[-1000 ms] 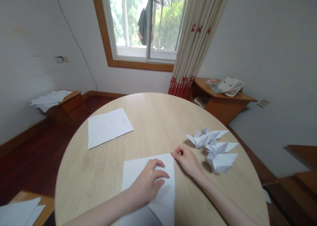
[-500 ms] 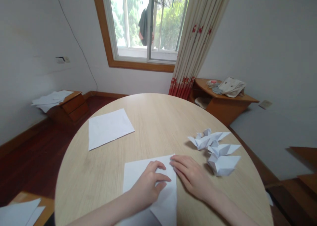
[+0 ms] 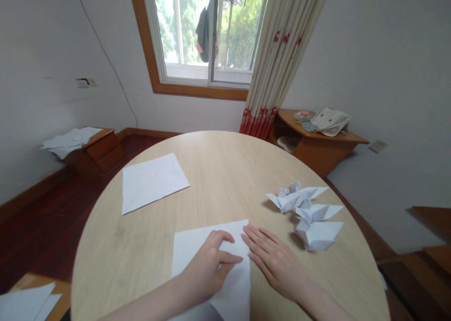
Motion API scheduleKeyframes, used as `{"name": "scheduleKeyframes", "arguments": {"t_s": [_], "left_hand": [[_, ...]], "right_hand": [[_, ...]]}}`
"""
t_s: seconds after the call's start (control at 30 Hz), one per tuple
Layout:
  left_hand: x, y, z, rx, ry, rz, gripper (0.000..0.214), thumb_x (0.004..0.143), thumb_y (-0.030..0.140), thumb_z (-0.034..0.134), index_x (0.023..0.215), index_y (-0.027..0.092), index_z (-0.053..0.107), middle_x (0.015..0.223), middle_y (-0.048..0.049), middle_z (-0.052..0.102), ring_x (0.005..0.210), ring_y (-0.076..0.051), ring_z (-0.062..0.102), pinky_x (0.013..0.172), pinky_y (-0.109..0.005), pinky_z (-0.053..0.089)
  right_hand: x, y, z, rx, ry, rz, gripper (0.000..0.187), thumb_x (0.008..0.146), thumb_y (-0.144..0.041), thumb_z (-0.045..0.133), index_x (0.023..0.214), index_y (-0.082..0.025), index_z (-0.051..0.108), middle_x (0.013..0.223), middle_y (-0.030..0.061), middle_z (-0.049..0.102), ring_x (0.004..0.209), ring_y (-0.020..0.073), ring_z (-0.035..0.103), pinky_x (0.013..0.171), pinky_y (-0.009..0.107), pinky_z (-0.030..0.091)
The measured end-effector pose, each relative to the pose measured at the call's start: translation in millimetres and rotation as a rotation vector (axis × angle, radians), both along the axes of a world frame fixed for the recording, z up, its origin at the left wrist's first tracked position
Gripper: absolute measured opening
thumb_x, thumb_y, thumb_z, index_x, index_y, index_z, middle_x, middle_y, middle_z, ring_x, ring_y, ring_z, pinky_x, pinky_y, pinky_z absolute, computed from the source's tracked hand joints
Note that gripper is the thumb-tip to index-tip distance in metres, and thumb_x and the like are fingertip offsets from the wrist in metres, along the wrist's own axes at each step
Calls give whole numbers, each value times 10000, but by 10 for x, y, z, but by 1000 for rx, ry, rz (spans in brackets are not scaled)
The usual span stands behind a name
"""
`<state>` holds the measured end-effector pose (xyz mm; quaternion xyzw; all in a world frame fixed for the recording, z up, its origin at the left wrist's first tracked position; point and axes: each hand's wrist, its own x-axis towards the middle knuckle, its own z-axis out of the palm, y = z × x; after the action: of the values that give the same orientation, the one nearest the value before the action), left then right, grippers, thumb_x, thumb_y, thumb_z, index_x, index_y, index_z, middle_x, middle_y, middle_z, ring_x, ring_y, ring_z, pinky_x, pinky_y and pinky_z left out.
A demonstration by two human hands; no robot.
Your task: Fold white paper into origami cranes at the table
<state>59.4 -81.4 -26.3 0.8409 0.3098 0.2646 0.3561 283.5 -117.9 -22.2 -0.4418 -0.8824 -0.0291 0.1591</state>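
Observation:
A sheet of white paper lies on the round table in front of me, with a folded flap on its right side. My left hand rests over the paper, fingers curled and apart, with nothing between thumb and fingers. The fingertips of my right hand lie flat on the paper's upper right edge, and its palm is over the wood. The paper's near part is partly hidden by my left forearm. Several folded paper figures with pointed wings stand to the right of my right hand.
A stack of white paper lies at the table's far left. The round table has a curved edge. More sheets lie on a low surface at bottom left. A corner shelf with a cloth bag stands behind on the right.
My right hand's fingers have spread a little and flattened at the paper's right edge. The left hand stays nearly in place. The whole view has shifted slightly.

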Motion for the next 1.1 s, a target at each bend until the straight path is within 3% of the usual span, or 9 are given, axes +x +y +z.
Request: {"name": "scheduleKeyframes", "arguments": {"t_s": [0.3, 0.43, 0.6, 0.8, 1.1], "left_hand": [[-8, -15, 85, 110, 7, -53, 352, 790, 33, 571, 995, 259, 747, 1155, -109, 558, 1091, -247, 515, 946, -417, 449], [-19, -24, 122, 163, 78, -75, 313, 826, 104, 601, 1058, 278, 719, 1182, -103, 546, 1097, -259, 504, 970, -482, 430], [-44, -15, 158, 212, 201, -124, 390, 853, 126, 598, 1216, 266, 629, 1220, -125, 529, 1118, -281, 494, 988, -539, 415], [-36, -21, 177, 268, 265, -135, 337, 874, 140, 575, 1202, 192, 636, 1220, -150, 526, 1115, -289, 484, 999, -519, 422], [-36, -32, 208, 282, 296, -136, 312, 886, 156, 561, 1186, 185, 641, 1253, -140, 526, 1123, -288, 475, 999, -499, 437]], "right_hand": [[-13, -17, -23, 56, 21, -6, 453, 952, -154, 394, 1404, -147, 425, 1370, 116, 519, 1271, 236, 484, 1002, 438, 489], [-1, -6, 7, 78, -37, -10, 446, 953, -135, 387, 1396, -143, 433, 1385, 101, 506, 1306, 240, 437, 1020, 445, 465], [20, 13, 48, 26, -52, -38, 428, 967, -175, 394, 1393, -177, 438, 1406, 64, 483, 1333, 228, 397, 1022, 430, 456], [36, 21, 40, -40, -58, -52, 425, 983, -207, 376, 1406, -202, 419, 1424, 52, 455, 1352, 224, 364, 1040, 436, 426], [64, 44, 23, -77, -91, -79, 419, 995, -246, 372, 1413, -230, 405, 1427, 28, 455, 1369, 218, 336, 1042, 446, 410]]}}
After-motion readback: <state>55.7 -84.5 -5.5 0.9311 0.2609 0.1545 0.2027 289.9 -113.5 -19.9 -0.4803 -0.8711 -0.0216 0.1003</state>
